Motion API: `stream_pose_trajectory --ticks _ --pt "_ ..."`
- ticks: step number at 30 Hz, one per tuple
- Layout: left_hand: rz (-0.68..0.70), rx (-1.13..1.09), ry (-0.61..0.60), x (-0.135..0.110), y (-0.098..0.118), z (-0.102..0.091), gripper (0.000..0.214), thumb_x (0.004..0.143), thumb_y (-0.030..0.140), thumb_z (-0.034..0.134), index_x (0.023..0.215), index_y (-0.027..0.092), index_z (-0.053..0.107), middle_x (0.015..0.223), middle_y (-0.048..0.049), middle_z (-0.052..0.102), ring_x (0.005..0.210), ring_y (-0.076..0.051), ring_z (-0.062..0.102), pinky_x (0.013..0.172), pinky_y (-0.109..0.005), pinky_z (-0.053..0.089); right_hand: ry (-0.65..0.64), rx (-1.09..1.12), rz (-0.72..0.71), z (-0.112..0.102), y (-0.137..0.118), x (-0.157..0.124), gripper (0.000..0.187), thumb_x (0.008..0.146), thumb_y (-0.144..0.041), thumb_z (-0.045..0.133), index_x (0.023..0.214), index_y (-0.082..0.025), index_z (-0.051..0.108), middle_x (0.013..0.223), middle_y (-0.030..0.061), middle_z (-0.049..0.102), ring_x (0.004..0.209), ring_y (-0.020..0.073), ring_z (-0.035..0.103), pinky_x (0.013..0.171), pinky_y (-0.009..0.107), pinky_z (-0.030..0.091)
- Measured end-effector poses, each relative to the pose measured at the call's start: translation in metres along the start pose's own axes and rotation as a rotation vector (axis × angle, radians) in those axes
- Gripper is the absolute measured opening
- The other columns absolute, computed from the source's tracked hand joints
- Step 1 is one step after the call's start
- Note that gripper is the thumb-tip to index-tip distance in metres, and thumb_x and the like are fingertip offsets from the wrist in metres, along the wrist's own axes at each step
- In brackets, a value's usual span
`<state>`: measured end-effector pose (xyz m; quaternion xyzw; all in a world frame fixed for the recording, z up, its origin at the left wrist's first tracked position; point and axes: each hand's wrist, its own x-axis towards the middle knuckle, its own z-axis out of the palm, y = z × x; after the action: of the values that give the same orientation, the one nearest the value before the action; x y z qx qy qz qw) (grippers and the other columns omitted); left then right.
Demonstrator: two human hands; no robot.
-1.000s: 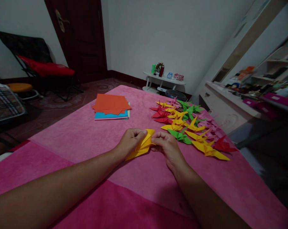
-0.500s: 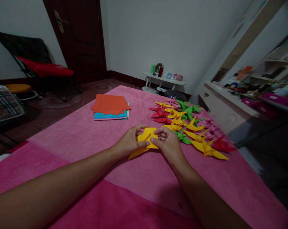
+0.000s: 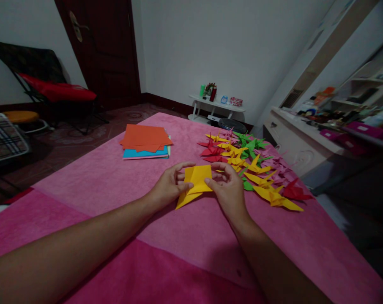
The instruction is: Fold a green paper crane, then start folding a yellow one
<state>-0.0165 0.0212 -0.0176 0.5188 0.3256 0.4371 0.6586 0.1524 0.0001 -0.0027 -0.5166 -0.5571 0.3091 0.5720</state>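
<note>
A partly folded sheet of yellow origami paper (image 3: pixel 198 178) is between my two hands, just above the pink cloth. My left hand (image 3: pixel 170 184) pinches its left side, thumb on the front face and fingers behind. On the right side, my right hand (image 3: pixel 228 188) grips it the same way, with the thumb near the right edge. A squarish flap faces me, and a pointed layer hangs below it toward the lower left. Fingers of both hands are partly hidden behind the paper.
Folded paper cranes (image 3: pixel 256 166) in yellow, red, green and pink lie in rows at the right of the pink-covered table (image 3: pixel 102 190). A stack of coloured paper (image 3: pixel 146 137), orange on top, sits at the far left. A white dresser (image 3: pixel 301 147) stands beyond the right edge.
The yellow paper's front flap now lies flatter and squarer, where a slanted fold showed before. Both hands have risen slightly, and the right thumb has shifted toward the right edge.
</note>
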Motion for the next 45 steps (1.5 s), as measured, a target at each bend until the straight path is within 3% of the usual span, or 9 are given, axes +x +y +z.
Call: stream_pose_trajectory --ticks 7,12,19,25,30,33,36,41,45 --pt "0.039 -0.009 -0.002 -0.001 0.001 0.001 0.064 0.067 0.01 0.07 0.127 0.016 0.049 0.082 -0.002 0.069 0.065 -0.011 0.066 0.061 -0.021 0.051 0.04 -0.143 -0.156 -0.001 -0.002 -0.002 0.012 0.068 -0.015 0.065 0.079 -0.019 0.064 0.101 0.0058 0.061 0.087 0.0185 0.06 0.064 0.027 0.049" --pt "0.033 -0.01 0.01 -0.002 0.003 0.003 0.065 0.068 0.01 0.07 0.128 0.015 0.049 0.085 -0.0034 0.069 0.067 -0.013 0.066 0.062 -0.022 0.051 0.024 -0.123 -0.104 -0.002 0.001 0.001 0.011 0.071 -0.022 0.065 0.082 -0.019 0.064 0.099 0.0067 0.063 0.089 0.0205 0.061 0.067 0.029 0.051" --pt "0.06 -0.031 0.03 -0.003 0.003 0.006 0.067 0.068 0.011 0.07 0.13 0.016 0.047 0.091 -0.0063 0.07 0.075 -0.016 0.068 0.065 -0.025 0.053 -0.24 0.13 0.086 0.001 0.007 0.001 0.018 0.067 -0.024 0.07 0.084 -0.018 0.065 0.085 0.0036 0.066 0.078 0.0186 0.062 0.073 0.032 0.05" --pt "0.051 0.099 -0.004 0.001 0.001 -0.002 0.069 0.066 0.011 0.072 0.13 0.016 0.048 0.107 -0.0101 0.067 0.082 -0.017 0.068 0.067 -0.027 0.053 -0.367 0.1 0.231 -0.001 0.001 -0.001 0.023 0.067 -0.027 0.07 0.086 -0.015 0.065 0.062 -0.0027 0.057 0.048 0.0094 0.046 0.045 0.022 0.036" --pt "0.101 0.135 -0.078 0.01 -0.004 -0.014 0.049 0.061 0.008 0.072 0.108 0.014 0.061 0.104 -0.0085 0.068 0.087 -0.018 0.066 0.077 -0.032 0.053 -0.483 0.05 0.276 -0.005 0.004 0.001 0.023 0.067 -0.029 0.068 0.084 -0.014 0.065 0.064 -0.0017 0.059 0.046 0.0092 0.046 0.045 0.022 0.036" --pt "0.109 0.158 -0.051 0.012 -0.004 -0.017 0.038 0.059 0.007 0.072 0.095 0.013 0.063 0.093 -0.0054 0.069 0.081 -0.017 0.065 0.074 -0.03 0.052 -0.436 -0.016 0.211 -0.003 0.009 0.001 0.017 0.067 -0.024 0.067 0.081 -0.016 0.064 0.073 0.0005 0.064 0.058 0.0133 0.056 0.054 0.026 0.045" --pt "0.151 0.213 -0.008 0.01 -0.002 -0.016 0.027 0.058 0.007 0.071 0.082 0.013 0.062 0.085 -0.0033 0.066 0.078 -0.015 0.063 0.072 -0.027 0.05 -0.296 -0.154 0.053 -0.001 0.012 0.0 0.019 0.063 -0.016 0.068 0.081 -0.018 0.063 0.085 0.002 0.063 0.075 0.0168 0.06 0.068 0.03 0.05" --pt "0.333 0.47 0.022 0.006 0.003 -0.016 0.014 0.063 0.007 0.067 0.073 0.016 0.062 0.098 -0.0058 0.064 0.091 -0.018 0.06 0.077 -0.028 0.049 -0.19 -0.299 -0.173 -0.002 0.008 -0.002 0.024 0.064 -0.012 0.068 0.086 -0.021 0.064 0.115 0.0055 0.055 0.098 0.0191 0.057 0.072 0.029 0.05" --pt "0.441 0.67 0.002 0.007 0.006 -0.019 0.016 0.064 0.007 0.066 0.077 0.016 0.065 0.091 -0.0047 0.064 0.086 -0.017 0.059 0.077 -0.028 0.047 -0.205 -0.412 -0.246 -0.004 0.007 -0.001 0.012 0.066 -0.014 0.069 0.074 -0.021 0.065 0.097 0.003 0.062 0.094 0.0201 0.058 0.081 0.034 0.048"
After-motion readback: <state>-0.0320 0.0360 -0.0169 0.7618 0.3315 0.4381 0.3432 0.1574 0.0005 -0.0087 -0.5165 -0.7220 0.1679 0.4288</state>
